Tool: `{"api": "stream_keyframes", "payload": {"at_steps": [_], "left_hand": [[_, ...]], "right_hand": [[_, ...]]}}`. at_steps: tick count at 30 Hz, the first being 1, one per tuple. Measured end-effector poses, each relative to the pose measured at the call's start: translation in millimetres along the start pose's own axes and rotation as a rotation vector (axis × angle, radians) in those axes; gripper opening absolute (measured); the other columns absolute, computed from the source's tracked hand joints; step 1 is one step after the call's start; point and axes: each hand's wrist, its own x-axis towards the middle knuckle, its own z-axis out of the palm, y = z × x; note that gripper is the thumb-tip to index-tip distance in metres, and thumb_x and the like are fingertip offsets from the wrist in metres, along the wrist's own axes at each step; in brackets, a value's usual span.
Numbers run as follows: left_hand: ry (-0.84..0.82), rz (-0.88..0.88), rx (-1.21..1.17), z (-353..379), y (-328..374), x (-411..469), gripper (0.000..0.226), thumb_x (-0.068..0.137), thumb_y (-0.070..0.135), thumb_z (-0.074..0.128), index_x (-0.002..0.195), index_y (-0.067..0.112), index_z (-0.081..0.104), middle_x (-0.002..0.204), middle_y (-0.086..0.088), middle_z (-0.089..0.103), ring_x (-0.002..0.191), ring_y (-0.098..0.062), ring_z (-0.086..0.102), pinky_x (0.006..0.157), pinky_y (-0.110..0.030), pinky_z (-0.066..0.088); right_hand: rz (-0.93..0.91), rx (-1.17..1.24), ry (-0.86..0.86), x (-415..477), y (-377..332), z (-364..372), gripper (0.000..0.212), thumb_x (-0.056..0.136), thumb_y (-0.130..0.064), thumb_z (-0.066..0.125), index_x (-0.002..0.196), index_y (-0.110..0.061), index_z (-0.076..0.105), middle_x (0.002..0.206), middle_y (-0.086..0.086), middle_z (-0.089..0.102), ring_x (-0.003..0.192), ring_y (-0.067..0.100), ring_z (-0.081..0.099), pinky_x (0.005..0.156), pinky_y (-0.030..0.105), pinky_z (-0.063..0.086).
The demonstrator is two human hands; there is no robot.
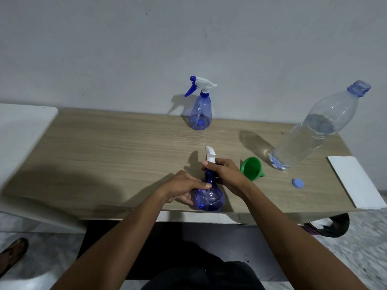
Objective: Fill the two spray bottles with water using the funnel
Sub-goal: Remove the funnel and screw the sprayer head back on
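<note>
Wood-grain table [104, 155] runs across the view, and at its near edge stands the near spray bottle [210, 197], blue and clear with a white sprayer top. The left hand [184, 185] wraps around its round body, thumb across the front, while the right hand [224, 174] grips the neck just under the sprayer. Just right of that hand a green funnel [251, 168] lies on its side. Further right a blue cap [297, 182] rests near a white sheet [356, 181]. Behind the cap stands an uncapped water bottle [310, 139], partly full. The far spray bottle [201, 114] stands at the back edge by the grey wall [125, 49].
</note>
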Motion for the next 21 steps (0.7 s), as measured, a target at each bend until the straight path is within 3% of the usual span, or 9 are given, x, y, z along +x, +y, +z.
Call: {"api": "stream_keyframes", "payload": {"at_steps": [6,14,21], "left_hand": [[-0.004,0.009,-0.003,-1.0,2.7,0.3,0.035,0.082,0.026,0.082,0.111,0.007,0.074,0.098,-0.017,0.077,0.091,-0.033,0.076,0.086,-0.046,0.061],[-0.008,-0.003,-0.013,0.0,5.6,1.8,0.033,0.082,0.026,0.081,0.108,0.008,0.074,0.098,-0.018,0.077,0.094,-0.036,0.075,0.088,-0.049,0.060],[-0.013,0.005,-0.012,0.5,8.1,0.3,0.034,0.083,0.025,0.081,0.111,0.008,0.073,0.097,-0.015,0.078,0.085,-0.028,0.077,0.078,-0.038,0.064]], "right_hand": [[0.018,0.042,-0.001,1.4,0.4,-1.0,0.049,0.088,-0.031,0.077,0.118,0.005,0.065,0.100,0.012,0.065,0.091,0.025,0.058,0.085,0.037,0.047],[0.015,0.013,0.004,2.3,-4.3,-2.0,0.029,0.087,-0.033,0.078,0.098,-0.007,0.071,0.084,0.004,0.069,0.074,0.016,0.061,0.072,0.029,0.049],[0.041,0.062,-0.020,1.0,-6.3,-4.0,0.045,0.088,-0.029,0.076,0.118,0.003,0.067,0.098,0.008,0.068,0.081,0.016,0.061,0.079,0.032,0.051]]}}
